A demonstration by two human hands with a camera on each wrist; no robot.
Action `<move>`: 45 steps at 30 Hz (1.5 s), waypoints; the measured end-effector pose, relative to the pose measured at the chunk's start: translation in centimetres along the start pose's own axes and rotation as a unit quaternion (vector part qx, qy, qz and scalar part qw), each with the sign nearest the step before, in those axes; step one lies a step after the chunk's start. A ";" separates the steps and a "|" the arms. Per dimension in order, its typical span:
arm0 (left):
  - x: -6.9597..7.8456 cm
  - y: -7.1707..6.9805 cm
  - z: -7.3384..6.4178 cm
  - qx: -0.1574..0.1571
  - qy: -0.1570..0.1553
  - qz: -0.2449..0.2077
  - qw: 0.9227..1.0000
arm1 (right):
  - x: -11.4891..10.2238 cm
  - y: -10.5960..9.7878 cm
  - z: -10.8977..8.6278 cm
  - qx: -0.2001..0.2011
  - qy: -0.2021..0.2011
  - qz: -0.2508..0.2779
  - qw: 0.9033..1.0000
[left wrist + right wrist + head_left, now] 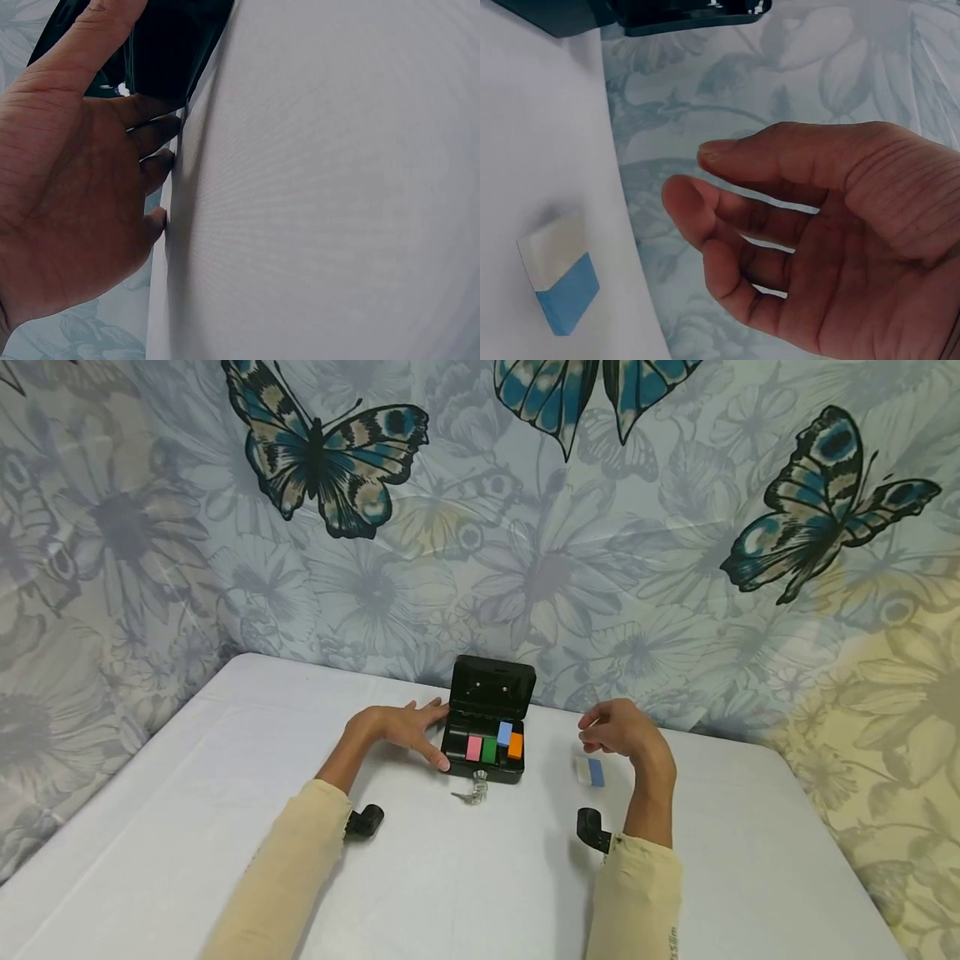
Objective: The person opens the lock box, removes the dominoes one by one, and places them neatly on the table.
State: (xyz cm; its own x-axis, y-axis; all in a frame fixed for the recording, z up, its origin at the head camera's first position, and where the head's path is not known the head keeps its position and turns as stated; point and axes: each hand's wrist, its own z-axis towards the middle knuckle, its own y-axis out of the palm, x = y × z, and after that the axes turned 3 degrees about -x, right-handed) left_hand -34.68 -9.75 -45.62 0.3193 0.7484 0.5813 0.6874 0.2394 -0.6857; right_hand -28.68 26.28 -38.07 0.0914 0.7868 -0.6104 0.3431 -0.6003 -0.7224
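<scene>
A small black cash box stands with its lid raised. Inside it are a pink block, a green block, a blue block and an orange block. My left hand rests against the box's left side with its fingers spread; the left wrist view shows the palm beside the dark box. Above the table, to the right, my right hand hovers with loosely curled fingers and holds nothing. Below it lies a white-and-blue eraser, apart from the fingers.
Keys hang from the lock at the box's front. A white cloth covers the table, and a butterfly-patterned fabric wall rises close behind the box. A black wrist camera sits on the left sleeve, another on the right.
</scene>
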 end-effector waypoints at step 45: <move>-0.1 -0.1 0.1 0.002 -0.001 0.007 1.000 | -4.2 3.9 2.9 0.016 -0.051 -0.021 0.998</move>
State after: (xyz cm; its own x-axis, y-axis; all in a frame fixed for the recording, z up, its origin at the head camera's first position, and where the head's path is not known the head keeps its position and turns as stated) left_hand -34.89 -9.77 -45.63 0.3281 0.7523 0.5713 0.6805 0.2312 -0.6953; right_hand -30.42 20.19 -39.23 -0.0187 0.7934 -0.6084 0.3144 -0.5730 -0.7569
